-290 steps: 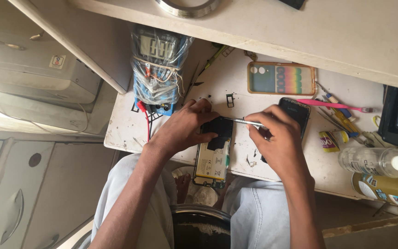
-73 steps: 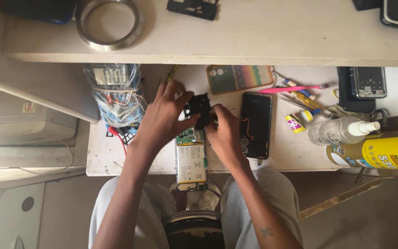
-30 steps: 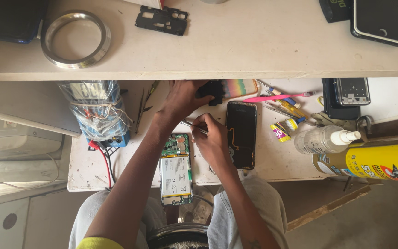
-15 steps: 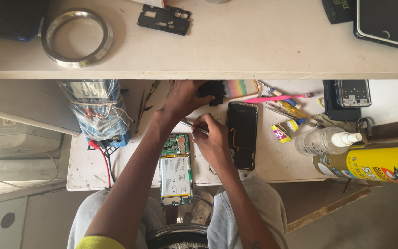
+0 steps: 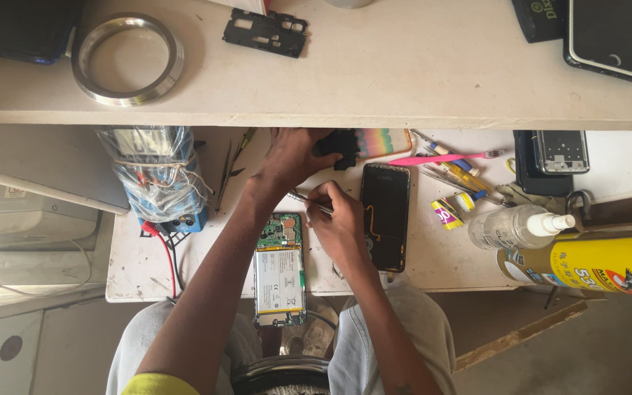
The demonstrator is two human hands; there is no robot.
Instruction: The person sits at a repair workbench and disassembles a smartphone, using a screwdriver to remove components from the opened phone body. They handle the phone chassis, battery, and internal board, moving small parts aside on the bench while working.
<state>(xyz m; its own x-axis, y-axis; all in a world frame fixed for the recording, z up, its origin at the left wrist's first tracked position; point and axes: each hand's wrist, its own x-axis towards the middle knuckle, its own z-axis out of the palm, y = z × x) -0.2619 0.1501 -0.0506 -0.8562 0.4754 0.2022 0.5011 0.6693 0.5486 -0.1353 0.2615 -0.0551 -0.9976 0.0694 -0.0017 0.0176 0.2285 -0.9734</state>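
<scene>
— Where is the opened phone?
— At the table's near edge, circuit board bared. Just above it, the right hand pinches a thin screwdriver.
— And the left hand?
— Farther above the phone, under the shelf, gripping a small black part. A black phone back lies right of the phone.

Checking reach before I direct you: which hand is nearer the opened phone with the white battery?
Right. The right hand, holding a thin metal tool, sits just beside the opened phone. The left hand is farther up, on a small black part.
</scene>
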